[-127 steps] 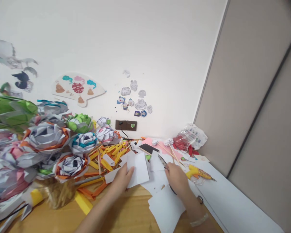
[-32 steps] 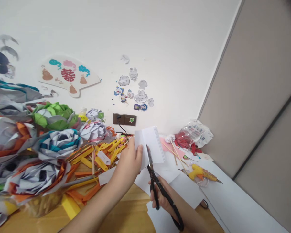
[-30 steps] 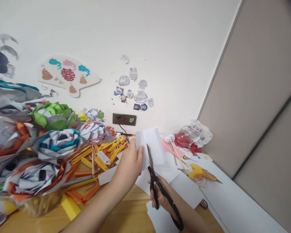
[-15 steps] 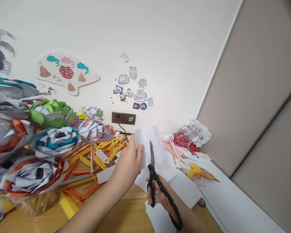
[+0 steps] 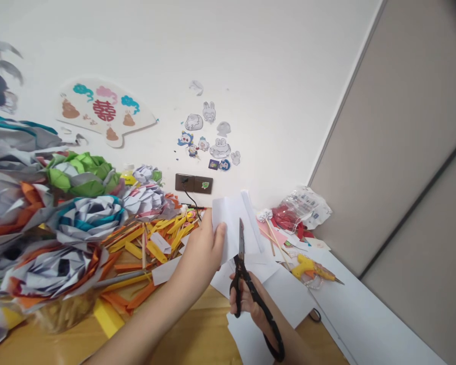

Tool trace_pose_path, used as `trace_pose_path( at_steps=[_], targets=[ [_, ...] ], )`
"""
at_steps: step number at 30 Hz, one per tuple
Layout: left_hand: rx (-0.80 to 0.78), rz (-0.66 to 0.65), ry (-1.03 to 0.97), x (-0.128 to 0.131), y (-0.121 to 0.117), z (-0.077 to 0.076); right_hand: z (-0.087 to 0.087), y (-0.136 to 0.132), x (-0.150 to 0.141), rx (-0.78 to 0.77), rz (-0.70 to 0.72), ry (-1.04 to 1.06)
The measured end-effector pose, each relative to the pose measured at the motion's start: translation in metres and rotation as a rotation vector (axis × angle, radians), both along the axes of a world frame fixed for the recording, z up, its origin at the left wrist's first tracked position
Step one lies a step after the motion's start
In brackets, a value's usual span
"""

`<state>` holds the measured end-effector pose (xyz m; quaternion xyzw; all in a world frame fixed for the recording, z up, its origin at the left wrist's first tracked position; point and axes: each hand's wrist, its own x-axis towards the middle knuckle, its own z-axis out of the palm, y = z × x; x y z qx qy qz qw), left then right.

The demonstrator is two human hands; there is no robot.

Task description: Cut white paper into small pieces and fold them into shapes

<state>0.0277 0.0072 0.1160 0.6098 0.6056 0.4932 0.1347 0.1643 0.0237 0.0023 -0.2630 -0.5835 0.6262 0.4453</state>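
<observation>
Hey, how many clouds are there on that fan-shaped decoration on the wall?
3. Along the upper part of the fan-shaped decoration: a left teal cloud, a pink cloud in the middle and a right teal cloud. Nothing seems to be hidden.

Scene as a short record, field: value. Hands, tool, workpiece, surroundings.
left hand: gripping folded white paper, thumb on its near face
right hand: on the handles of black scissors
scissors: points up; one blade in front of the paper, the other not clearly visible
beneath: loose white sheets on wooden table
left side: paper flowers, yellow and orange strips
right side: yellow glue-gun-like tool
wall: fan-shaped decoration, cartoon cutouts, socket panel
</observation>
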Motion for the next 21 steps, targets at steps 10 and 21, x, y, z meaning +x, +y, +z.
trace_pose_path(
  at_steps=[10, 21],
  targets=[
    [0.024, 0.008, 0.166, -0.002, -0.005, 0.007, 0.012, -0.008, -0.001, -0.139, 0.039, 0.005],
    [0.002, 0.011, 0.177, -0.005, -0.005, 0.008, -0.013, 0.003, -0.004, -0.144, 0.050, 0.050]
  ],
)
